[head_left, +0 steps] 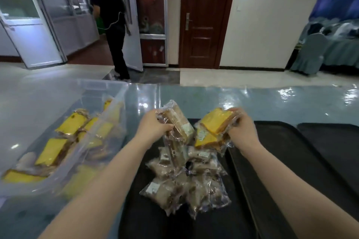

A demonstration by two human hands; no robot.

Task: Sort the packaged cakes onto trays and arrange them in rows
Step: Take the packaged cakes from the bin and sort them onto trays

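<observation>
Up close, the left hand had its fingers curled round brown packaged cakes, at least two wrappers stacked upright and lifted above the pile. The right hand gripped two yellow packaged cakes, fingers clenched over their far edge, just beside the brown ones. Below both hands, a loose pile of brown cakes, about six packets, lay on the nearest black tray. Two more black trays sat to the right on the glossy counter. Left of them, a clear plastic bin held roughly six yellow cakes in wrappers, though blur made the count uncertain.
</observation>
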